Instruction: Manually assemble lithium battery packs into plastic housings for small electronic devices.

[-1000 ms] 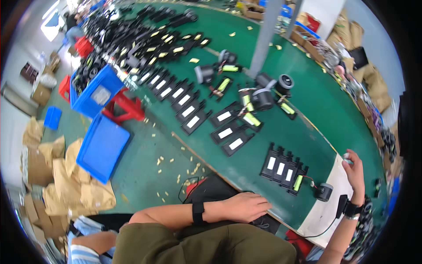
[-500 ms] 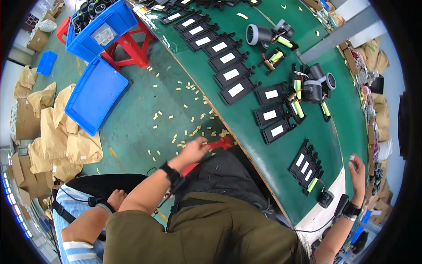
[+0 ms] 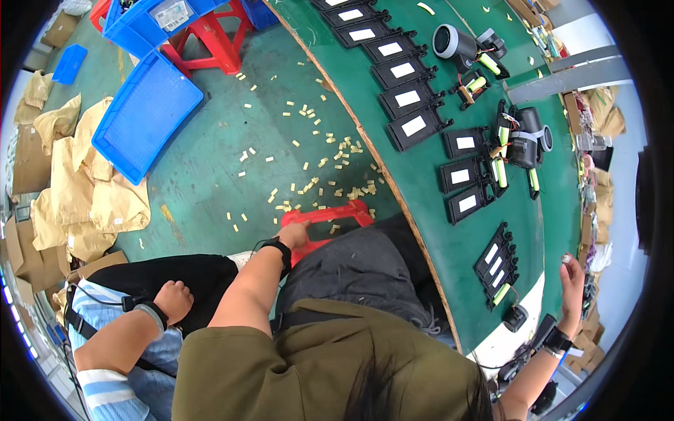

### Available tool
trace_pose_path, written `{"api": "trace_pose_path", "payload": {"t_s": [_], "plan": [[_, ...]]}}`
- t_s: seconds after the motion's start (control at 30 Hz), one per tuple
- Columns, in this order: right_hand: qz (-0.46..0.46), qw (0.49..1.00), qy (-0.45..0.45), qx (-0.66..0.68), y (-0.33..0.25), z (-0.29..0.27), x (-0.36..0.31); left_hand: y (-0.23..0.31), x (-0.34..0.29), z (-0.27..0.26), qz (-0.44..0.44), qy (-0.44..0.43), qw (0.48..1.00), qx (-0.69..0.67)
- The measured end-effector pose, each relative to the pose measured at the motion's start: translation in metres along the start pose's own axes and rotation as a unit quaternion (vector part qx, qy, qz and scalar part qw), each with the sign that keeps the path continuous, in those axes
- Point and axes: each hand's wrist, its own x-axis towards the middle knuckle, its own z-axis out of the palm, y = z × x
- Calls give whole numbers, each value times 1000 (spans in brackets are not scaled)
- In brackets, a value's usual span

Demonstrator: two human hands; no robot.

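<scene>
My left hand (image 3: 295, 236) is closed on the edge of a red plastic stool (image 3: 337, 211), low beside my lap and left of the green table. My right hand (image 3: 572, 277) is raised over the right end of the table, fingers stretched up and apart; a small white patch shows at one fingertip. No held object is visible in it. Nearest to it on the table are a stack of black plastic covers with white labels (image 3: 494, 259), a green battery cell (image 3: 500, 294) and a small black round part (image 3: 515, 318) wired to it.
Rows of labelled black covers (image 3: 407, 98) and black motor-like units (image 3: 523, 144) with green cells lie on the green table (image 3: 421, 189). Small yellowish pieces (image 3: 309, 184) litter the floor. Left are a blue tray (image 3: 147, 116), paper sacks (image 3: 74, 186) and another person's hand (image 3: 173, 302).
The view has shifted, so the table sits further right. More of the red stool shows by my left hand, which has come back slightly toward my body. My right hand stays raised.
</scene>
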Motion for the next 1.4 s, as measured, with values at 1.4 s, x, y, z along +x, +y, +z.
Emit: {"api": "trace_pose_path", "payload": {"t_s": [1.4], "plan": [[-7,984,127,-124,115,7,136,216,-166,-96,249,-32,937,245]]}}
